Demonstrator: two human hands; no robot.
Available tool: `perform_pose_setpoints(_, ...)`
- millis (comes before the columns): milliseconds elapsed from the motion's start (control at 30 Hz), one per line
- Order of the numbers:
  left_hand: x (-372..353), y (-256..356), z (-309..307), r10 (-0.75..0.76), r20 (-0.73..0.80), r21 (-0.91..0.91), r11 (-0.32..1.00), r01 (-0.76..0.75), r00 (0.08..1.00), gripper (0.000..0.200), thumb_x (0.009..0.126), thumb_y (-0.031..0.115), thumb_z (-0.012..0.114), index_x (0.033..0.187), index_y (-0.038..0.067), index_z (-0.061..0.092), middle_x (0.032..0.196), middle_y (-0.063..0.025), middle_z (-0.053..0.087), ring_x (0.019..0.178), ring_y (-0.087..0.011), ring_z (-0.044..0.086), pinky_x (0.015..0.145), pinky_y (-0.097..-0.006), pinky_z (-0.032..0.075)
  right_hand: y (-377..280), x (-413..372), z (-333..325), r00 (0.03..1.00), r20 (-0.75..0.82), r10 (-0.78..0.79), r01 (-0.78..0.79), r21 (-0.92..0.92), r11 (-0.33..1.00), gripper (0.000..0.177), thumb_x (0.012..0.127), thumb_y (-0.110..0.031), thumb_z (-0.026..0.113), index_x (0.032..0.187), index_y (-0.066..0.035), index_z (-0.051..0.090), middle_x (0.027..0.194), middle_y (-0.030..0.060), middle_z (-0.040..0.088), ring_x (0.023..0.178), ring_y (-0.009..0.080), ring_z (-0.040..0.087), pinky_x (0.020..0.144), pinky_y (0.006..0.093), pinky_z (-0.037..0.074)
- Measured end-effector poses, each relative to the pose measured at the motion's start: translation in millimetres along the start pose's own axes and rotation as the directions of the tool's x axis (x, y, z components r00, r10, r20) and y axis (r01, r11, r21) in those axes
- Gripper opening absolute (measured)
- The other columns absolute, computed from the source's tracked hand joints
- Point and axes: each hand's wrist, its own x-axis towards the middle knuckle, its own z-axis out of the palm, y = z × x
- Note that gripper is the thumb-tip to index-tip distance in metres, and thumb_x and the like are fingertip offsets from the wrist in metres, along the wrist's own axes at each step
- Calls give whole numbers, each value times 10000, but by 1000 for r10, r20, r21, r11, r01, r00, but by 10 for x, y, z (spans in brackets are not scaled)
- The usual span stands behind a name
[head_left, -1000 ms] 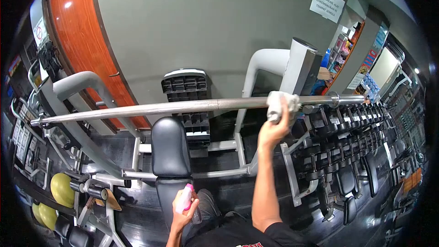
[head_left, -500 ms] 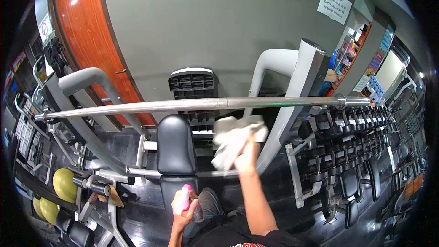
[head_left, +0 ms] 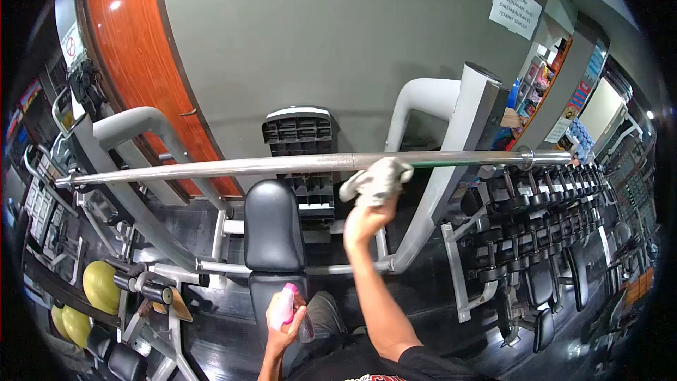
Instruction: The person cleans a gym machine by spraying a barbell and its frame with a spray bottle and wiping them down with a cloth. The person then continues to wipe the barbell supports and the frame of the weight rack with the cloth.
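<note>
In the centre of the frame, the right hand (head_left: 367,226) is closed on a crumpled, off-white cloth (head_left: 379,180), its fingertips partly hidden by the folds. The cloth overlaps the lower edge of the long, silver metal bar (head_left: 268,165), seemingly touching it just right of the bar's middle. The bar crosses the picture from the left edge to the upper right, in front of the pale grey metal upright (head_left: 451,176) on the right. In the lower centre, the left hand (head_left: 279,335) is wrapped around a clear spray bottle with a pink top (head_left: 284,306), well below the bar and over the black padded bench (head_left: 273,229). To work the cloth well along the bar, it would help to fold its loose edges into the palm and cup it around the curve, so that the underside and back get as much contact as the front. Light, even pressure should suit a smooth, round surface, with more care near the raised metal collar (head_left: 527,158) at upper right, where fabric could snag. The bottle is best held low and clear of the right forearm, with no squeeze on its pink top while the cloth moves.
</note>
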Motion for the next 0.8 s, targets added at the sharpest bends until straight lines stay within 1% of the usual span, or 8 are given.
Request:
perform_pose_setpoints(200,-67,-131,-81,-55,-46,-9,998,55,997,300,762,1,689,1042,-19,583,824,-83,593,714,-166,569,676,-281,471,-308,-754,432,885,466,5,-20,28,999,549,767,76,519,1292,-83,551,1114,186,655,1017,249,649,857,315,490)
perform_pose_setpoints(233,-72,-146,-80,-45,-62,-5,999,45,997,300,764,-1,689,1044,-20,582,826,-80,594,715,-161,568,676,-278,473,-376,-768,416,778,603,177,-211,-16,977,528,771,84,509,1278,-62,549,1108,193,652,1037,259,643,847,314,490)
perform_pose_setpoints(333,-58,-112,-60,-45,-48,-54,998,43,998,290,768,-6,688,1038,-17,583,834,-72,592,717,-154,566,680,-276,473,-471,-570,367,631,769,106,-230,56,971,460,779,99,510,1227,-3,539,1133,178,640,1061,241,622,852,306,472)
perform_pose_setpoints(367,-52,-98,-35,-46,-44,-56,997,43,998,290,768,-6,688,1038,-17,583,834,-72,592,717,-154,566,680,-276,473,-377,-533,300,502,832,235,-457,24,889,419,800,87,523,1213,16,540,1102,157,640,1025,230,618,887,299,458)
perform_pose_setpoints(433,-21,-63,7,-60,-24,-76,995,58,998,269,773,-9,683,1025,-11,588,832,-66,588,722,-148,562,682,-275,469,-740,-181,118,543,826,152,-421,111,900,380,822,65,551,1198,12,554,1064,140,636,984,235,618,900,313,462)
perform_pose_setpoints(533,29,-87,36,7,0,-20,1000,-7,1000,263,764,-18,686,1007,-9,587,819,-63,585,727,-143,558,684,-269,465,-909,363,-209,849,508,-144,176,-15,984,359,832,62,565,1184,-4,569,1090,147,631,1005,242,615,920,345,459)
perform_pose_setpoints(633,64,-65,15,18,25,-15,1000,-18,1000,251,762,-19,690,989,-8,583,818,-60,587,729,-137,556,684,-266,462,-951,961,-369,862,201,-466,505,-237,830,374,814,67,577,1176,-27,583,1151,169,622,1042,271,610,940,381,454)
perform_pose_setpoints(800,71,-25,0,-30,31,-46,998,31,999,236,767,-18,689,972,-6,573,825,-54,592,733,-126,553,685,-261,460,-571,1275,-398,839,489,-239,540,-695,474,435,718,21,650,1139,-78,603,1127,176,623,1170,324,526,1052,445,358)
